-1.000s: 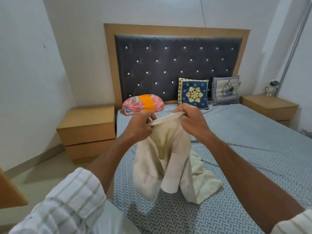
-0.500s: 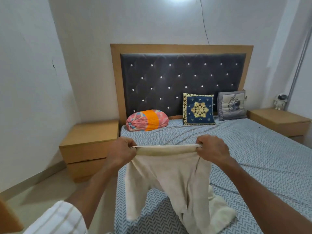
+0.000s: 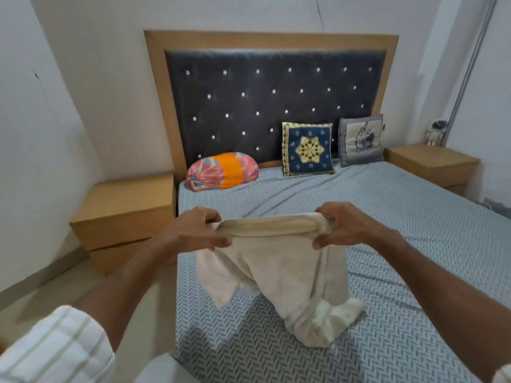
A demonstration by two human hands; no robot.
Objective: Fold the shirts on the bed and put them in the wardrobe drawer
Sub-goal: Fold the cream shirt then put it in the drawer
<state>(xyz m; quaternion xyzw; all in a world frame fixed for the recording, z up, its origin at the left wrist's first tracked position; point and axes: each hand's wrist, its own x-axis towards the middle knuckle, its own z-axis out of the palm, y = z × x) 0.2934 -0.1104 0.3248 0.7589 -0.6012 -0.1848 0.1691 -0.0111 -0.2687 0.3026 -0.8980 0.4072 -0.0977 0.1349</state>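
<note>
Both hands are up over the bed with its grey-blue herringbone sheet, and stretched between them is the cream cotton shirt, held out flat by its top edge. The left hand has fingers and thumb curled tight round the left end of that edge, clamped on the cloth; the right hand does the same at the right end, fingers over the top and thumb pinching from below. The band of fabric between the two fists runs nearly level and taut. Below it the shirt hangs in loose folds, one flap dangling free over the sheet on the left, while the lower right end is bunched and touching the bed. A white striped sleeve covers the left upper arm.

Further up the bed, against the dark tufted headboard with its wooden frame, lie three cushions: a pink and orange bolster pillow nearest the left side of the bed, a navy square cushion with a gold star pattern standing upright in the middle, and a grey embroidered cushion just to its right. A light wooden nightstand sits left of the bed, a second wooden nightstand on the far side, with a small white figurine on it
</note>
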